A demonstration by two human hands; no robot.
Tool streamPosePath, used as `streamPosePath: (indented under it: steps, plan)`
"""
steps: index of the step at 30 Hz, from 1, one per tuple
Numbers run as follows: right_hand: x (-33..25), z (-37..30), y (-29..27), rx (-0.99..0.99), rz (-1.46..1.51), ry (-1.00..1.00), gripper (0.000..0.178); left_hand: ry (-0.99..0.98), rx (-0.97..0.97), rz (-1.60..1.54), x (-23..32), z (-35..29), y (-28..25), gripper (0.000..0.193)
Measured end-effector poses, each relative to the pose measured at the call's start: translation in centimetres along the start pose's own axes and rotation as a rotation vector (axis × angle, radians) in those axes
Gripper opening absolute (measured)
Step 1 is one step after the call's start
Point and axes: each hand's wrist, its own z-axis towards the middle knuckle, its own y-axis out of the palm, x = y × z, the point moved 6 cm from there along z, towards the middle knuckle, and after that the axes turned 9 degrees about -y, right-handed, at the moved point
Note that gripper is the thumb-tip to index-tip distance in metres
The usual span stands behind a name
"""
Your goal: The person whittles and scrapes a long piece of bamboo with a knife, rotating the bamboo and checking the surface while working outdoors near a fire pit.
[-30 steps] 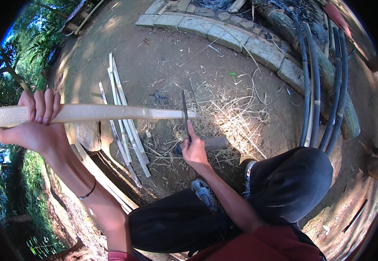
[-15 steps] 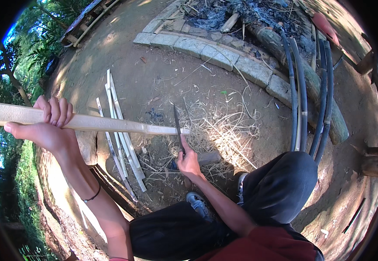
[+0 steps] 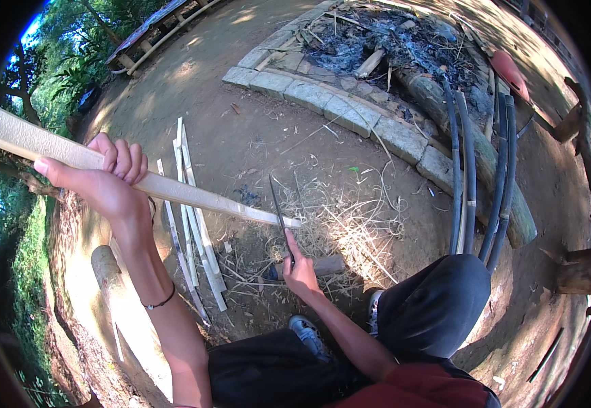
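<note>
My left hand [image 3: 113, 178] is wrapped round a long pale bamboo strip [image 3: 207, 200], which runs from the upper left down to the middle of the view. In my right hand [image 3: 302, 275] is a knife with a narrow dark blade [image 3: 277, 200], its forefinger stretched along the back. The blade crosses the strip near its far right end. Whether the edge bites into the bamboo cannot be made out. Below, a heap of thin curly shavings [image 3: 356, 224] lies on the dirt, with a short piece of log [image 3: 322, 265] at its near side.
Several pale strips [image 3: 197, 224] lie on the ground left of the shavings. Long dark bamboo lengths [image 3: 469, 170] lean over a thick log [image 3: 520, 217] at the right. Beyond, a stone kerb [image 3: 350, 112] borders a bed of ash [image 3: 404, 41]. A wooden post end [image 3: 584, 272] juts in from the right.
The strip has tilted, its left end rising and its right end dipping slightly. My left hand has shifted right and a little down; the knife stays at the strip's end. The view has turned slightly.
</note>
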Motion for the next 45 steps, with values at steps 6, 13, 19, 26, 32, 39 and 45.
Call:
streamPosePath:
  steps: [6,13,19,26,32,39,45]
  plan:
    - [9.0,-0.6,0.9,0.062,0.077,-0.010,0.072,-0.010,-0.042,-0.019,0.0,-0.4,1.1,0.077]
    - [8.3,-2.0,0.5,-0.018,-0.026,0.068,0.068,0.013,-0.005,0.012,0.2,-0.4,0.7,0.078]
    - [3.7,-2.3,1.2,0.002,-0.002,0.075,0.072,0.044,-0.016,0.026,0.1,0.0,0.1,0.077]
    - [10.2,-3.6,0.6,0.043,-0.106,-0.060,0.065,0.009,-0.020,-0.007,0.1,0.3,0.1,0.077]
    - [5.2,-3.0,0.9,0.014,-0.038,-0.014,0.067,0.008,-0.040,0.000,-0.3,-0.4,0.4,0.078]
    - [11.9,-4.6,0.1,0.051,-0.130,-0.051,0.065,-0.055,-0.263,-0.145,0.1,0.6,-0.2,0.080]
    - [11.5,-5.3,3.6,-0.043,-0.225,-0.003,0.068,-0.029,-0.320,-0.229,5.9,2.8,-8.6,0.084]
